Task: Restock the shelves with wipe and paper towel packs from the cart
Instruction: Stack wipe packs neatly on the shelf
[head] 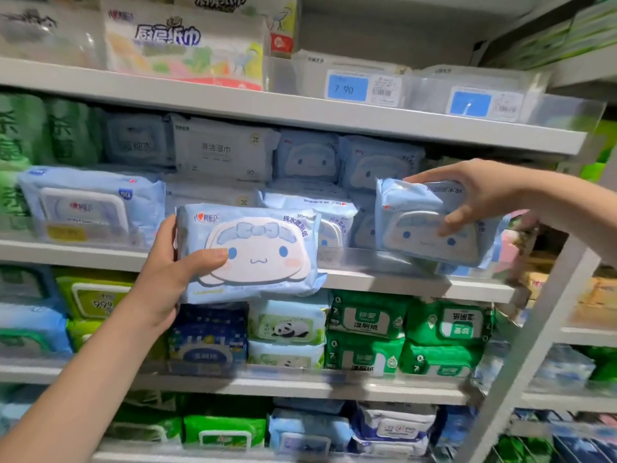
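Note:
My left hand (167, 272) grips a light-blue wipe pack with a white cartoon face (257, 252), held upright in front of the middle shelf (400, 285). My right hand (477, 195) holds a second light-blue cartoon pack (420, 225) by its top right corner, tilted, at the right end of that shelf behind its clear front lip. More of the same blue packs (310, 158) are stacked behind them. The cart is out of view.
Above is a shelf with kitchen-paper packs (187, 45) and blue price tags (347, 88). Green and blue wipe packs (367, 319) fill the lower shelves. A grey upright post (541, 335) bounds the unit on the right, with another shelving unit beyond it.

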